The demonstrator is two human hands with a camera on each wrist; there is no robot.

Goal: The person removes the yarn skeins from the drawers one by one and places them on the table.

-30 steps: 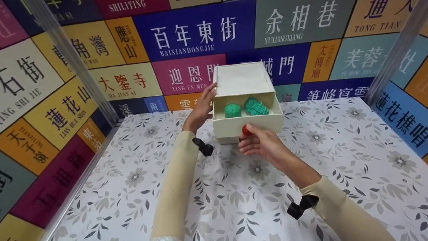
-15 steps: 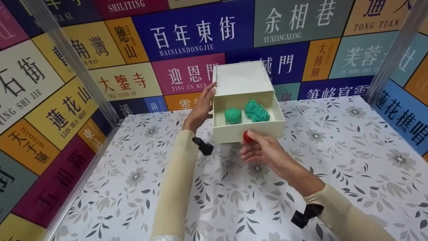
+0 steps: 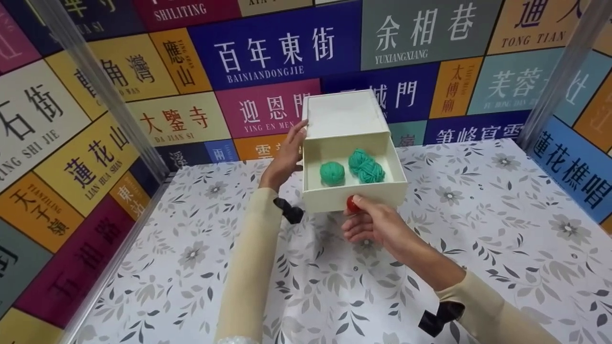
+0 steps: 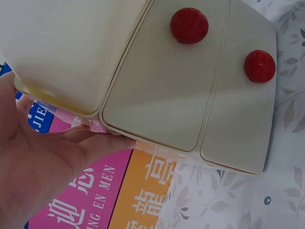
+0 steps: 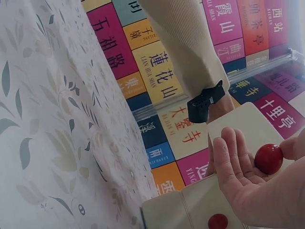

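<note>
A small white drawer cabinet point(image 3: 344, 114) stands at the back, its top drawer point(image 3: 325, 199) pulled out. Inside lie a round green yarn ball point(image 3: 332, 173) and, beside it on the right, a lumpier bundle of green yarn point(image 3: 367, 167). My right hand point(image 3: 380, 220) pinches the drawer's red round knob point(image 3: 353, 203); the right wrist view shows thumb at the knob point(image 5: 269, 159). My left hand point(image 3: 284, 160) rests against the cabinet's left side with fingers extended. In the left wrist view, two lower drawer fronts with a red knob point(image 4: 189, 26) each are closed.
A white floral cloth point(image 3: 191, 296) covers the table. Behind rises a wall of coloured sign panels point(image 3: 277, 48), with a clear post point(image 3: 105, 86) at the left and another post point(image 3: 564, 76) at the right. Black wrist straps point(image 3: 289, 210) sit over cream sleeves.
The right hand has drawn the top drawer further out toward me, with the yarn riding in it. My left hand has stayed at the cabinet's side.
</note>
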